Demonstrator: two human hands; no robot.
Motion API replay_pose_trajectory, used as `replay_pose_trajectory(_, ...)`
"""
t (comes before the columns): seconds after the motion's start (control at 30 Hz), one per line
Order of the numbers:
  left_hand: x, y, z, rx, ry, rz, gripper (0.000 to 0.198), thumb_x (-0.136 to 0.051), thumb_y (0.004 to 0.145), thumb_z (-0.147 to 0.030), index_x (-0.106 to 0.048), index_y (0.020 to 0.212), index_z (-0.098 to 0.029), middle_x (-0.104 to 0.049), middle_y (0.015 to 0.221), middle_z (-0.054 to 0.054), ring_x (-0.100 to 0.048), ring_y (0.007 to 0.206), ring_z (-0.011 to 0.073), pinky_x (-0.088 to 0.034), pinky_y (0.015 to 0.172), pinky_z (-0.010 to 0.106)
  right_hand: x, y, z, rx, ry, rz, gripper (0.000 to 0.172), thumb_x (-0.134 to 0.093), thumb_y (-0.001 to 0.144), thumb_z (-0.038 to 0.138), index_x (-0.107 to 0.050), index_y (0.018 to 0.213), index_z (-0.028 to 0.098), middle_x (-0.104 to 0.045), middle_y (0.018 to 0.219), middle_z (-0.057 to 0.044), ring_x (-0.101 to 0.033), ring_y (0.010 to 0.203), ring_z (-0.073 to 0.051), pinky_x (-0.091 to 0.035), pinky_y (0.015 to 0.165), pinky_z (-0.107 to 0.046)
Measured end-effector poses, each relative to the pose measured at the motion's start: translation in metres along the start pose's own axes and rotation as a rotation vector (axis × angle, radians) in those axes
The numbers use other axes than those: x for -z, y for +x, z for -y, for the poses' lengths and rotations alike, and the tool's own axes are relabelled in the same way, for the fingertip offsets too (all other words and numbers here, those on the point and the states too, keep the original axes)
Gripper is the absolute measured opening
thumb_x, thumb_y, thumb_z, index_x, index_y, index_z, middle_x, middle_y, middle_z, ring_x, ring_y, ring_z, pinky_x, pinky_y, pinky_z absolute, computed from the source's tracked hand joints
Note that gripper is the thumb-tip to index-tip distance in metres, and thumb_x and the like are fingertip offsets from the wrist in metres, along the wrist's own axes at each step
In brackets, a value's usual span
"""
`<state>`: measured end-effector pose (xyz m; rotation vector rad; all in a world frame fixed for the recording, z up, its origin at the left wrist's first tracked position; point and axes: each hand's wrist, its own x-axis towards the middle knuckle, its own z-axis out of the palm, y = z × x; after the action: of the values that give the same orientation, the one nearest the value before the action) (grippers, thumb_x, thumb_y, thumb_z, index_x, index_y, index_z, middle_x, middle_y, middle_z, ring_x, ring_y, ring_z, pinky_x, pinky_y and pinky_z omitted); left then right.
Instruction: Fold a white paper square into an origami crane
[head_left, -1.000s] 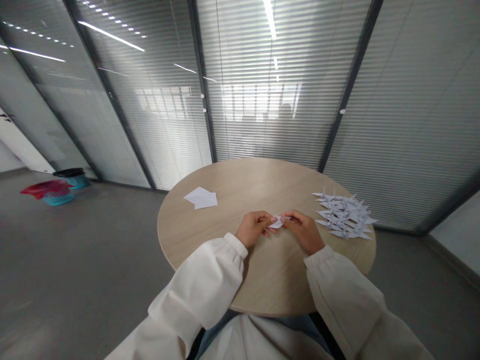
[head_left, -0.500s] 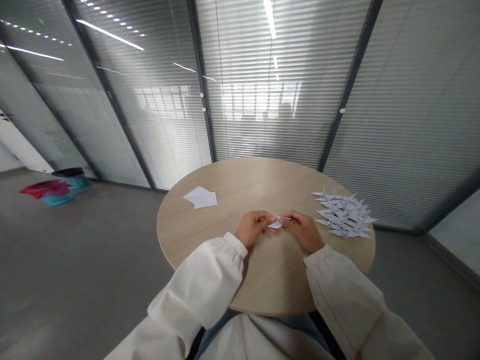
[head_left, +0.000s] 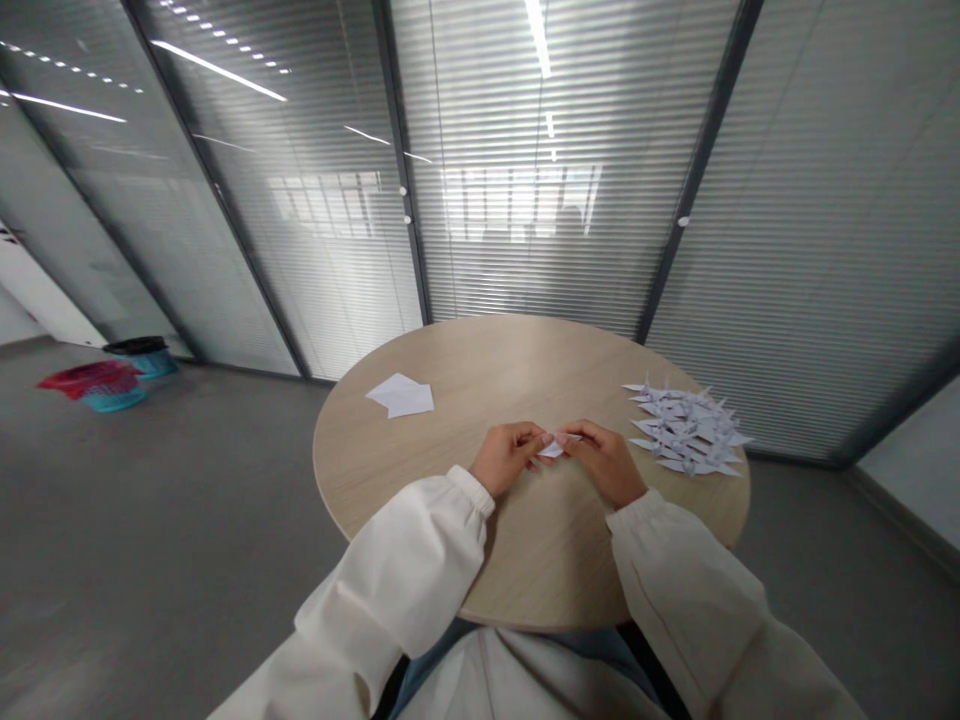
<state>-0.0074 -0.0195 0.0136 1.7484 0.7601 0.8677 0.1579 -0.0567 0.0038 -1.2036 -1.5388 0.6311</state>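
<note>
Your left hand (head_left: 506,458) and right hand (head_left: 606,462) grip a small folded white paper (head_left: 553,448) between their fingertips, over the round wooden surface (head_left: 390,470), just left of a pile of paper cranes (head_left: 686,430).

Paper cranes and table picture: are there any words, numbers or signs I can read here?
Nothing can be read: the folded paper, the paper squares and the paper cranes show no clear writing, and a small dark mark at the far left is too small and blurred to read.
</note>
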Motion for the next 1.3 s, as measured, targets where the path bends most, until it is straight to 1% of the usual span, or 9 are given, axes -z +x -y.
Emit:
replay_pose_trajectory(0.2,-0.0009,-0.0025,-0.0032,-0.032,0.047,0.031,0.037,-0.052,0.078,-0.045,-0.064,0.079,-0.01,-0.067,0.07,0.007,-0.06,0.062,0.0129,-0.048,0.054,0.021,0.0,-0.0001,-0.005,0.019,-0.024,-0.012,0.022,-0.056,0.077,0.038,-0.064,0.078,0.017,-0.065,0.074,-0.003,-0.06,0.07,-0.018,-0.044,0.067,-0.027)
replay_pose_trajectory(0.4,-0.0014,-0.0018,-0.0052,-0.002,0.012,0.074,0.036,-0.053,0.078,-0.044,-0.063,0.079,-0.009,-0.067,0.073,0.008,-0.062,0.064,0.0135,-0.049,0.053,0.021,0.0015,-0.0004,-0.0051,0.018,-0.046,-0.014,0.021,-0.055,0.077,0.036,-0.064,0.076,0.018,-0.064,0.071,-0.002,-0.059,0.067,-0.017,-0.042,0.064,-0.026)
replay_pose_trajectory(0.6,-0.0001,0.001,-0.0005,0.059,0.038,0.011,0.036,-0.053,0.077,-0.045,-0.062,0.078,-0.01,-0.067,0.071,0.009,-0.062,0.062,0.0147,-0.048,0.052,0.022,0.0006,0.0004,-0.0026,-0.005,-0.061,-0.046,0.021,-0.052,0.078,0.037,-0.062,0.075,0.018,-0.062,0.069,-0.001,-0.057,0.065,-0.016,-0.042,0.062,-0.025)
replay_pose_trajectory(0.83,0.0033,-0.0017,-0.0002,-0.024,0.212,-0.007,0.036,-0.049,0.08,-0.045,-0.062,0.075,-0.012,-0.067,0.068,0.006,-0.059,0.058,0.0125,-0.047,0.055,0.022,0.0,0.0005,-0.0015,0.024,-0.076,-0.013,0.02,-0.052,0.078,0.035,-0.062,0.075,0.018,-0.063,0.072,-0.002,-0.058,0.069,-0.017,-0.042,0.065,-0.026)
replay_pose_trajectory(1.0,0.0041,-0.0043,-0.0034,-0.068,0.31,-0.004,0.036,-0.045,0.082,-0.046,-0.061,0.076,-0.014,-0.067,0.068,0.003,-0.059,0.058,0.0114,-0.045,0.06,0.021,0.0016,0.0001,-0.0018,0.078,-0.098,-0.052,0.017,-0.055,0.077,0.033,-0.062,0.072,0.018,-0.063,0.069,-0.001,-0.057,0.067,-0.016,-0.043,0.064,-0.025)
replay_pose_trajectory(1.1,0.0031,-0.0044,-0.0045,-0.074,0.283,-0.005,0.037,-0.045,0.082,-0.047,-0.061,0.074,-0.014,-0.067,0.066,0.003,-0.059,0.058,0.0112,-0.045,0.06,0.021,0.0026,0.0005,-0.0021,0.097,-0.087,-0.057,0.017,-0.056,0.077,0.032,-0.062,0.072,0.018,-0.064,0.069,-0.001,-0.058,0.068,-0.016,-0.043,0.066,-0.025)
replay_pose_trajectory(1.17,0.0021,-0.0036,-0.0045,-0.058,0.211,-0.011,0.039,-0.046,0.08,-0.049,-0.06,0.073,-0.014,-0.067,0.066,0.004,-0.059,0.057,0.0116,-0.045,0.057,0.021,0.0025,0.001,-0.0025,0.103,-0.078,-0.06,0.017,-0.055,0.078,0.033,-0.062,0.072,0.018,-0.063,0.07,-0.001,-0.058,0.068,-0.016,-0.044,0.066,-0.025)
replay_pose_trajectory(1.23,0.0011,-0.0022,-0.0037,-0.014,0.11,-0.017,0.043,-0.047,0.079,-0.053,-0.059,0.074,-0.013,-0.066,0.065,0.005,-0.06,0.056,0.0127,-0.046,0.054,0.022,0.0017,0.0014,-0.003,0.115,-0.072,-0.073,0.019,-0.055,0.079,0.035,-0.063,0.073,0.018,-0.064,0.072,-0.002,-0.058,0.07,-0.016,-0.045,0.067,-0.025)
replay_pose_trajectory(1.3,0.0004,-0.0005,-0.0025,0.061,-0.01,-0.021,0.05,-0.043,0.078,-0.059,-0.058,0.078,-0.012,-0.065,0.061,0.006,-0.06,0.053,0.014,-0.047,0.051,0.023,0.0008,0.0015,-0.0031,0.135,-0.072,-0.088,0.021,-0.054,0.08,0.037,-0.064,0.076,0.019,-0.065,0.076,-0.003,-0.059,0.072,-0.017,-0.045,0.069,-0.026)
